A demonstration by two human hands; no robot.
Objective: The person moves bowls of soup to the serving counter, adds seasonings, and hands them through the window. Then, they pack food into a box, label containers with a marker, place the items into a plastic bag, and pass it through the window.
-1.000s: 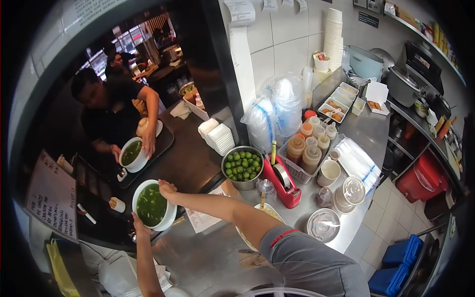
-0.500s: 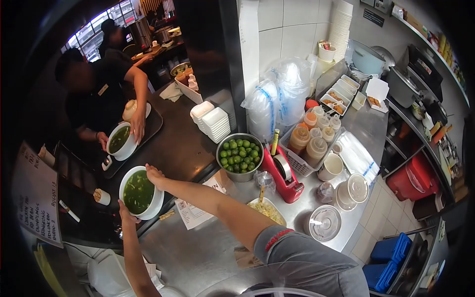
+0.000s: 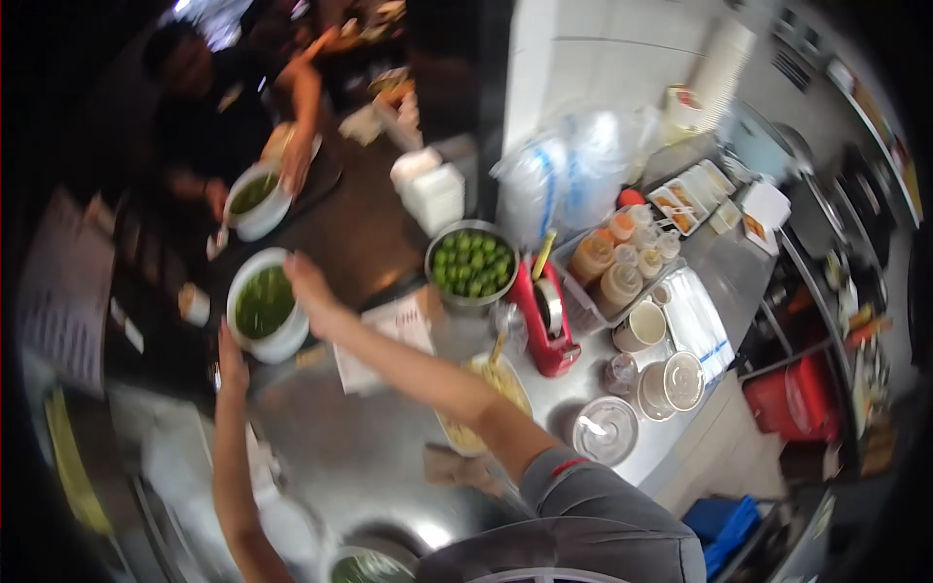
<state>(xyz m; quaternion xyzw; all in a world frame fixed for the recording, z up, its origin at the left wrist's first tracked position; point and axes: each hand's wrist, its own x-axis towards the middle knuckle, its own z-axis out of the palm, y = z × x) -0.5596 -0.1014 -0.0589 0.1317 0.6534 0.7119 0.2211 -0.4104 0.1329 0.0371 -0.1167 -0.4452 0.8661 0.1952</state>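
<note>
A white bowl of green soup [image 3: 264,306] is over the dark counter, between my two hands. My left hand [image 3: 231,358] is against its lower left side, fingers along the wall. At its right rim is my right hand [image 3: 307,284], blurred by motion, with the fingertips by the edge. Whether the bowl rests on the counter cannot be made out. Just beyond, a person facing me holds a second white bowl of green soup [image 3: 257,202] with both hands.
Right of my right arm are a steel bowl of green limes [image 3: 473,264], a red tape dispenser [image 3: 544,321], sauce bottles [image 3: 619,277] and lidded tubs [image 3: 604,430]. White foam boxes [image 3: 432,194] stand by the pillar. Another bowl [image 3: 371,565] shows at the bottom edge.
The view has shifted and blurred, and a bowl has appeared at the bottom edge. Both my hands remain at the soup bowl, which sits higher in view. The other person still holds the second bowl.
</note>
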